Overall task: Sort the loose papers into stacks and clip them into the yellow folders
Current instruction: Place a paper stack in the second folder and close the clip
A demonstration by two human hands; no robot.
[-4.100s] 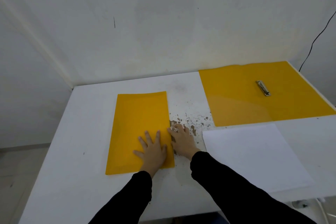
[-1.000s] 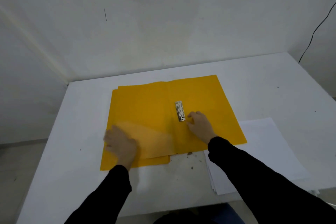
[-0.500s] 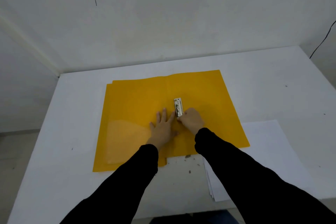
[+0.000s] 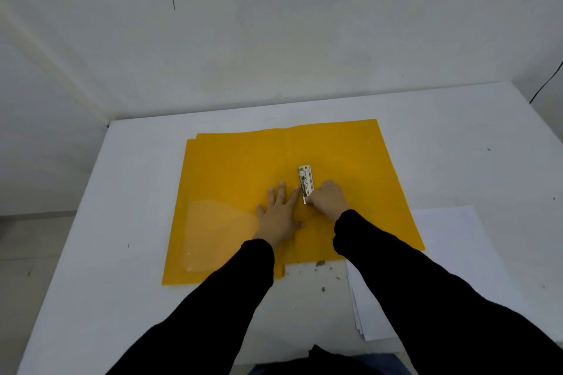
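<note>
Your left hand (image 4: 278,216) lies flat on the open yellow folder (image 4: 243,167), palm down, with the fingers spread wide and holding nothing. Your right hand (image 4: 327,199) is curled up just beside it, and its fingertips pinch the near end of the metal clip (image 4: 305,183). The pointing finger of your left hand almost touches the clip from the left side. Both of your sleeves are black.

Close to you, on the right, the stack of white papers (image 4: 457,240) lies on the white table (image 4: 457,137). Your right arm covers part of it, and the near right corner of the open folder sits on top of its far edge. Some small dark crumbs (image 4: 320,263) dot the table just in front of the folder.

The open folder lies in the middle of the table, under both hands. A see-through pocket (image 4: 213,234) is on its left half. A second yellow folder (image 4: 173,277) peeks out from under it along the left and near edges. The clip runs away from you, near the fold in the middle.
</note>
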